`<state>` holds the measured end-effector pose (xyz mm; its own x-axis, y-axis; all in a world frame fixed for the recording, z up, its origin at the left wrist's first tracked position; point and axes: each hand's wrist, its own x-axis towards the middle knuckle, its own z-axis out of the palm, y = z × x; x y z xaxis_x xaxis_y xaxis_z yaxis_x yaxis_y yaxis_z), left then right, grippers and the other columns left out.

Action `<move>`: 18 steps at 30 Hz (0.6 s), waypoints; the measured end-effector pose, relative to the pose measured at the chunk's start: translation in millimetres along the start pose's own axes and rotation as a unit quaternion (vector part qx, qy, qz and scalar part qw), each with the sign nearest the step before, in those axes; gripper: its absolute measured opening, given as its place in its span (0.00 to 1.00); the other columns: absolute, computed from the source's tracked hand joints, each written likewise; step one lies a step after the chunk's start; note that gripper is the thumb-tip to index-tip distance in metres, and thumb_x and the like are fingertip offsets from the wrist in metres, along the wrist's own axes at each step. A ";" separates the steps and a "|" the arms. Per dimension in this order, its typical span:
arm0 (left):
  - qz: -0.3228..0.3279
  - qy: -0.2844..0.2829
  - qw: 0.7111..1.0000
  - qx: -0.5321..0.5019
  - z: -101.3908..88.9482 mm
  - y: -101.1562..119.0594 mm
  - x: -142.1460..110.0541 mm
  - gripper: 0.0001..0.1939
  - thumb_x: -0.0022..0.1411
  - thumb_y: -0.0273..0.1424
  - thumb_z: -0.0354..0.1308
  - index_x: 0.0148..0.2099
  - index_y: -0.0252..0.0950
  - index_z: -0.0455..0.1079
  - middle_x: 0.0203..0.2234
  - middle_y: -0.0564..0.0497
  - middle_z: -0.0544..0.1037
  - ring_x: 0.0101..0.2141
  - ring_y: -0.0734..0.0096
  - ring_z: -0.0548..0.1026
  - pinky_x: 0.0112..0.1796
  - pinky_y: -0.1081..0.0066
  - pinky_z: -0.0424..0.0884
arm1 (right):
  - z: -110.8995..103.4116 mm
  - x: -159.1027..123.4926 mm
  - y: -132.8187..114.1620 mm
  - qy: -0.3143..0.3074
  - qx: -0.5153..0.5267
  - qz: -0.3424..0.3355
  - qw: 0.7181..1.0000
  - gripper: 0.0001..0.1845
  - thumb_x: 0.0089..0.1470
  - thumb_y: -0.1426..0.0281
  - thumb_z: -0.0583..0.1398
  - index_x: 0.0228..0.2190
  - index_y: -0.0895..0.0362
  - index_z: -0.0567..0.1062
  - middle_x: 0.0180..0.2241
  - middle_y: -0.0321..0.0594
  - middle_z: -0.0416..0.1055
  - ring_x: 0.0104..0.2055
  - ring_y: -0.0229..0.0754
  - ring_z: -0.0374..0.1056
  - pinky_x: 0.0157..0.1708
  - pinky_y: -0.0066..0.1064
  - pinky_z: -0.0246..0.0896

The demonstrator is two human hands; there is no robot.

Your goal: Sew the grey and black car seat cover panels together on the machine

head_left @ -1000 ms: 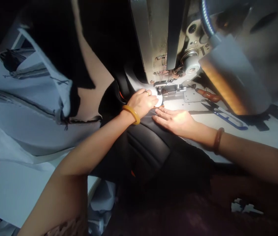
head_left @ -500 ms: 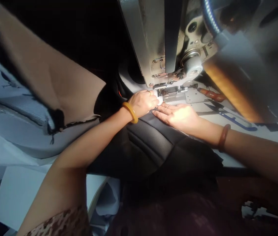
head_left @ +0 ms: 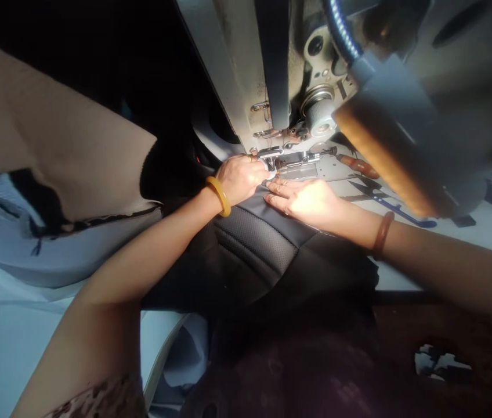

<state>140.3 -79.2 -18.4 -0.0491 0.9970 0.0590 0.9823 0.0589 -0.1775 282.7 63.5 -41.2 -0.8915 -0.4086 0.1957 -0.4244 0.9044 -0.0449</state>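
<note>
A black leather-like seat cover (head_left: pixel 259 232) with a perforated, stitched panel lies under the needle area of a sewing machine (head_left: pixel 232 75). My left hand (head_left: pixel 241 179), with a yellow bangle, is closed at the cover's far edge, right beside the presser foot (head_left: pixel 271 155). A small white piece shows at its fingertips; what it is I cannot make out. Just right of it, my right hand (head_left: pixel 309 200) rests flat on the cover, fingers stretched towards the presser foot. The left fingertips are partly hidden.
Scissors with blue handles (head_left: pixel 396 208) and a tool with a reddish-brown handle (head_left: pixel 359 166) lie on the white table (head_left: pixel 398 276) to the right. A lamp (head_left: pixel 398 133) hangs over that side. Beige panels (head_left: pixel 67 139) bulk up at the left.
The view has shifted, so the machine, lamp and hands appear further left. Both hands keep nearly the same pose at the presser foot.
</note>
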 end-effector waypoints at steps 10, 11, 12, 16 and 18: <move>0.017 -0.012 0.998 0.057 -5.3 9.6 5.9 0.19 0.65 0.27 0.42 0.34 0.31 0.75 0.25 0.45 0.76 0.31 0.63 0.74 0.29 0.68 0.62 | -10.8 5.6 -1.3 -0.045 -0.014 0.012 0.999 0.23 0.65 0.75 0.41 0.47 0.60 0.72 0.53 0.48 0.67 0.49 0.46 0.67 0.36 0.34 0.65; -0.008 -0.027 0.998 0.060 -8.3 10.7 6.7 0.18 0.64 0.26 0.43 0.34 0.31 0.75 0.26 0.45 0.76 0.31 0.63 0.74 0.29 0.68 0.62 | -9.6 5.0 -1.0 -0.046 -0.018 0.003 0.999 0.23 0.65 0.75 0.40 0.48 0.61 0.71 0.53 0.49 0.67 0.51 0.48 0.66 0.36 0.35 0.66; -0.043 -0.042 0.996 0.065 -11.5 11.4 7.2 0.17 0.64 0.25 0.43 0.34 0.31 0.75 0.26 0.45 0.76 0.31 0.63 0.74 0.30 0.68 0.63 | -8.3 4.3 -0.6 -0.047 -0.022 -0.010 0.999 0.23 0.64 0.76 0.40 0.49 0.62 0.71 0.54 0.50 0.66 0.52 0.49 0.66 0.36 0.36 0.67; -0.160 -0.077 0.981 0.076 -22.5 7.1 7.7 0.14 0.62 0.25 0.49 0.38 0.33 0.77 0.26 0.44 0.77 0.30 0.63 0.74 0.33 0.66 0.64 | -2.5 0.9 1.6 -0.052 -0.026 -0.037 0.998 0.20 0.62 0.77 0.45 0.51 0.63 0.70 0.55 0.53 0.63 0.56 0.50 0.63 0.40 0.37 0.68; -0.156 -0.090 0.982 0.053 -25.0 1.1 8.0 0.14 0.62 0.27 0.50 0.42 0.37 0.77 0.30 0.44 0.79 0.32 0.62 0.75 0.35 0.66 0.66 | -0.1 -0.9 2.9 -0.043 -0.022 -0.030 0.998 0.19 0.62 0.77 0.48 0.51 0.61 0.70 0.56 0.51 0.62 0.56 0.49 0.62 0.41 0.36 0.69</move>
<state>145.5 -72.3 6.4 -0.3852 0.9217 -0.0468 0.8906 0.3580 -0.2804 282.3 66.6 -41.4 -0.8758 -0.4698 0.1109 -0.4719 0.8816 0.0080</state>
